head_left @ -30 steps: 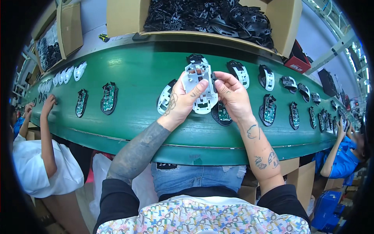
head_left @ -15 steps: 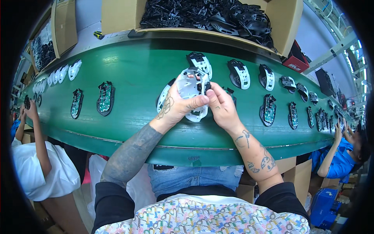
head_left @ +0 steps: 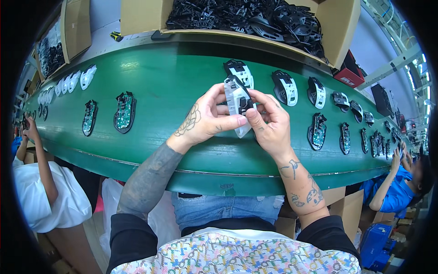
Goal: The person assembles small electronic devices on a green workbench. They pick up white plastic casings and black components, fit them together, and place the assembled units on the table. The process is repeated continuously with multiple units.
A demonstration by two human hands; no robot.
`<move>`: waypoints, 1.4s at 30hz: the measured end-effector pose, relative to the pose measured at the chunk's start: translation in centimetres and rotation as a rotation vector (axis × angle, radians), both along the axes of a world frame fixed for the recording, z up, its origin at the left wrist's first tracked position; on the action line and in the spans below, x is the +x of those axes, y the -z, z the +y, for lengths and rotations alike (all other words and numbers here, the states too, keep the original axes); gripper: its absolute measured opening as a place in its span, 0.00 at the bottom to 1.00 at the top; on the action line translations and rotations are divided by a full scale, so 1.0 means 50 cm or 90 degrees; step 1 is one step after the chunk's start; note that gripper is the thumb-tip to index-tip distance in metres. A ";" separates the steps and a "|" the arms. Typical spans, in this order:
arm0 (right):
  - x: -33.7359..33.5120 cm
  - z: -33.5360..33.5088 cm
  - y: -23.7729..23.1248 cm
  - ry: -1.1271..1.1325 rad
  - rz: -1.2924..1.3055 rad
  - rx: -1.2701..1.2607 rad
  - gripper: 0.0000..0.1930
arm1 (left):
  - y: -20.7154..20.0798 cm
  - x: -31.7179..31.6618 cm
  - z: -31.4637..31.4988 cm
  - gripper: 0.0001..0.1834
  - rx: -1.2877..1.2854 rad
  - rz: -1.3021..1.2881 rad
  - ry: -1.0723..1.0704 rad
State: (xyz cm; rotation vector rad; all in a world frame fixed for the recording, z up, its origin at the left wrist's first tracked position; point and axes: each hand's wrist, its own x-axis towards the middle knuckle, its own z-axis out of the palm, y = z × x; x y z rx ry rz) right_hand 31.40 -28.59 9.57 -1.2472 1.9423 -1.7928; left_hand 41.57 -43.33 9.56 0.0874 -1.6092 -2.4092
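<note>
field notes: a white shell was held up over the green bench, tilted, its narrow end toward 6 o'clock. left hand had it from 9 o'clock, fingers curled behind, thumb laid across the lower part. right hand was at 3 o'clock, fingers and thumb pinching the shell's edge beside a black piece.

progress, as i judged it: this shell was partway. black showed along its 3 o'clock side; whether fully seated, could not tell. further along, seemingly: black-and-white shells between 2 and 3 o'clock, plus another just beyond the hands at 12. left to do, seemingly: plain white shells between 9 and 10, no black visible on them. circuit boards lay uncovered at 9 and between 3 and 4. loose black parts were heaped in a carton at 12.
</note>
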 end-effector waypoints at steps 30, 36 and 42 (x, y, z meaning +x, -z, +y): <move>0.001 0.003 0.001 -0.059 -0.121 -0.103 0.11 | 0.007 0.006 0.000 0.38 -0.090 -0.009 -0.039; -0.158 -0.007 -0.044 0.285 0.191 -0.030 0.06 | 0.019 0.007 -0.015 0.36 0.006 0.056 -0.089; -0.445 0.041 -0.093 0.456 0.607 0.486 0.28 | 0.021 -0.013 -0.018 0.35 0.095 0.016 -0.154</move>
